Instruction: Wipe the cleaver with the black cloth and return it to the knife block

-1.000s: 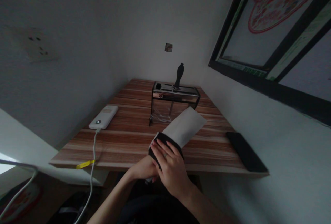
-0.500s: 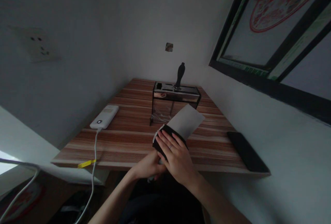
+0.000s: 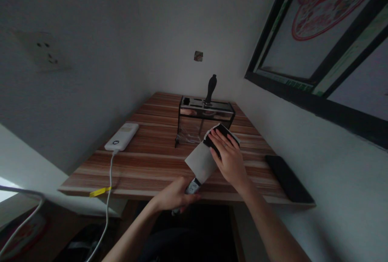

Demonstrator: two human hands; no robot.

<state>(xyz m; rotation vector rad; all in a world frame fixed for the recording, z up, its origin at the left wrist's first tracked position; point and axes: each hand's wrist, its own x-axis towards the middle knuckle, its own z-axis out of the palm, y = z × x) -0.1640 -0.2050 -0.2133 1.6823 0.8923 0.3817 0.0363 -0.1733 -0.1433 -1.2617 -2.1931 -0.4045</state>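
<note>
My left hand (image 3: 176,194) is wrapped around the grey handle of a cleaver (image 3: 200,161), at the front edge of the table. Its broad, pale blade points away from me and to the right, tilted above the tabletop. Near the blade's far end my right hand (image 3: 228,155) presses a black cloth (image 3: 223,131) with a whitish edge flat against the upper face. A ring shows on one finger of that hand. The cloth hides the tip of the blade, and the blade's underside is out of sight.
Behind the blade stands a knife block (image 3: 207,110) with clear sides and a black-handled knife (image 3: 211,88) in it. A white power bank (image 3: 123,137) with a cable lies at left on the wooden table (image 3: 145,165). A black phone (image 3: 289,178) rests at the right edge.
My right hand has slid the black cloth from near the handle up to the blade's far end, uncovering the lower blade. My left hand stays around the handle.
</note>
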